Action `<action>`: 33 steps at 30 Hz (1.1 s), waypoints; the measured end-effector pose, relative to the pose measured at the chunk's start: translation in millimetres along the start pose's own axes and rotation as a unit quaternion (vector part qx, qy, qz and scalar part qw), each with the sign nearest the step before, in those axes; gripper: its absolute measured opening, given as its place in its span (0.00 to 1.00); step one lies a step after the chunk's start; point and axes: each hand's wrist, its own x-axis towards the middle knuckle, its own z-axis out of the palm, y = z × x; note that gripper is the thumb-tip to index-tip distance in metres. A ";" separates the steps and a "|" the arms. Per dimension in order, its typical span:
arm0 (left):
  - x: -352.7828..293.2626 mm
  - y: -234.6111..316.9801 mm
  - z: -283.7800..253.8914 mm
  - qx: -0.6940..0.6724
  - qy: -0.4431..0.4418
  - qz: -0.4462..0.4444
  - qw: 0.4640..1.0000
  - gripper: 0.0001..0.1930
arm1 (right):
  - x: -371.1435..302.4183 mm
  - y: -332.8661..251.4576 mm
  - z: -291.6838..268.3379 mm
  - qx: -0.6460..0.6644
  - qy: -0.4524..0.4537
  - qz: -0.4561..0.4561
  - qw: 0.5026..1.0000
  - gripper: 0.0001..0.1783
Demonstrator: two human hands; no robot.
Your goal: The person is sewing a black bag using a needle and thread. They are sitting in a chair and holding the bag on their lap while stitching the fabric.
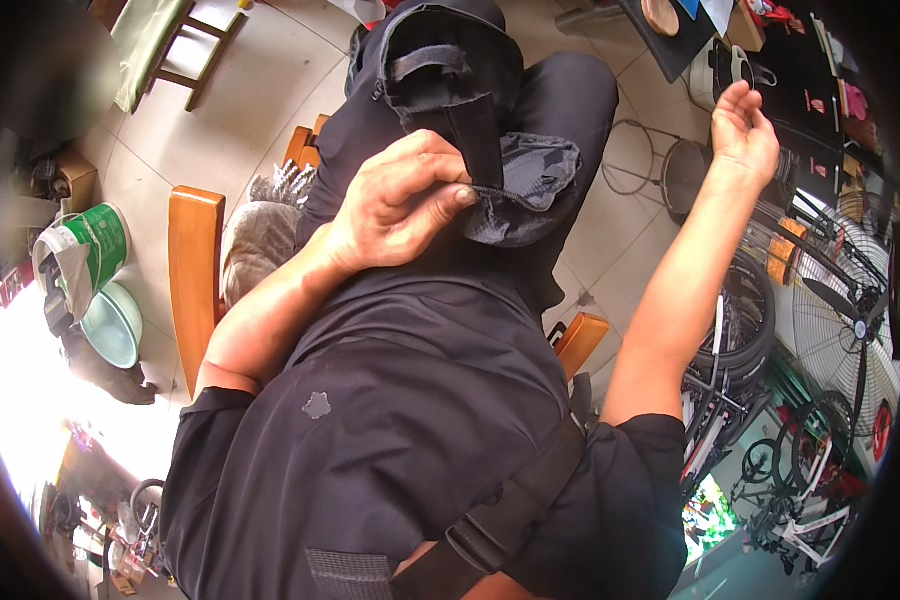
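A black cloth bag (450, 100) lies across my lap, with a webbing strap or handle loop near its top and a zip along its edge. Its grey lining (535, 175) bulges out toward my right knee. My left hand (405, 195) is closed, thumb and forefinger pinching the zipped edge of the bag. Well away from the bag, out to the right, my right hand (745, 135) is raised with the fingers curled in together. Anything between those fingertips is too small to make out.
I sit on a wooden chair (198, 280). To the left stand a green and white bucket (95, 240) and a pale green basin (115, 325). At right are a large fan (850, 320), a bicycle wheel (745, 320) and a dark table (665, 35).
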 end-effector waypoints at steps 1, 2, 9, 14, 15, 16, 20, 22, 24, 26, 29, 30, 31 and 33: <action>-0.2 0.1 -0.5 -0.004 0.000 -0.009 1.000 0.06 | 20.8 -21.7 -9.4 -0.014 0.022 -0.021 0.999 0.13; 0.0 0.8 -2.1 -0.007 -0.006 -0.015 1.000 0.06 | 40.3 -45.5 -21.8 -0.012 0.032 -0.027 0.999 0.13; -0.9 4.5 -2.5 -0.010 -0.012 -0.036 0.999 0.05 | 68.7 -121.0 -56.2 -0.073 0.066 -0.083 0.992 0.10; -2.7 1.6 -0.4 -0.010 -0.013 -0.039 0.999 0.05 | 74.5 -132.1 -72.1 -0.123 0.075 -0.107 0.984 0.13; -1.8 2.2 -1.2 -0.012 -0.019 -0.046 0.999 0.05 | 73.3 -130.5 -78.9 -0.145 0.040 -0.093 0.984 0.18; -1.9 3.4 -2.5 -0.011 -0.023 -0.054 0.998 0.06 | 71.7 -116.4 -80.8 -0.156 0.000 -0.074 0.985 0.21; -5.5 8.4 -6.5 -0.011 -0.033 -0.094 0.995 0.09 | 6.6 -18.8 -37.7 -0.291 -0.116 -0.025 0.949 0.13; -8.6 8.3 -5.1 -0.025 -0.019 -0.117 0.993 0.11 | -52.5 29.1 -10.1 -0.367 -0.196 -0.022 0.909 0.09; -10.3 5.1 -2.4 -0.043 -0.008 -0.121 0.992 0.12 | -89.4 55.5 1.4 -0.420 -0.262 -0.008 0.869 0.14; -15.8 4.1 -7.0 -0.008 -0.022 -0.136 0.990 0.12 | -114.1 89.1 4.8 -0.464 -0.319 -0.014 0.826 0.15; -15.3 5.1 -6.6 -0.017 -0.015 -0.122 0.992 0.11 | -167.3 119.8 18.3 -0.549 -0.381 0.020 0.744 0.13; -14.9 5.6 -5.9 -0.029 -0.007 -0.112 0.993 0.10 | -185.5 127.6 21.2 -0.571 -0.402 0.039 0.715 0.13; -16.3 6.2 -6.7 -0.037 -0.006 -0.103 0.994 0.11 | -201.1 137.8 19.0 -0.564 -0.425 0.061 0.705 0.12; -14.1 5.0 -9.5 0.011 -0.015 -0.028 0.999 0.12 | -226.7 151.9 17.4 -0.585 -0.459 0.087 0.663 0.11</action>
